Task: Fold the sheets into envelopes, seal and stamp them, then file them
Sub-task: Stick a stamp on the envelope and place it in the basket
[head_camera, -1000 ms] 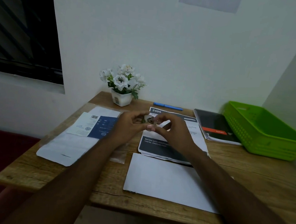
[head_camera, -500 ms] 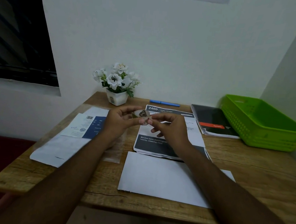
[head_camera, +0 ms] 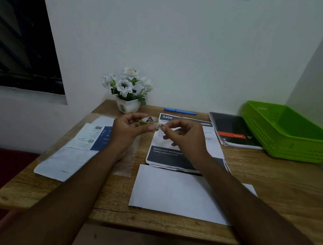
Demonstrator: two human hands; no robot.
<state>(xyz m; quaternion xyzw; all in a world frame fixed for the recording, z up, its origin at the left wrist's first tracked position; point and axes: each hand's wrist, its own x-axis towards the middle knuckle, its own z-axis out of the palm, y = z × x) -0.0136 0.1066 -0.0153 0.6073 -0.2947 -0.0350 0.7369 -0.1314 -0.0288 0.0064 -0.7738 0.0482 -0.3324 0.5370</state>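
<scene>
Desk is carrying it all. Blank white sheet is lying flat at the near edge, partly under my right forearm. Green basket is sitting far right, and printed sheets are lying just behind the blank one. I'm holding both hands up over the printed sheets. Left hand is gripping small tape roll, fingers curled round it. Right hand is pinching loose tape end between thumb and forefinger, other fingers loosely curled.

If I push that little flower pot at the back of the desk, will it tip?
Probably light: the flower pot is small. It may tip rather than slide, since the flowers spread wider than its base. The wall close behind might catch it.
</scene>
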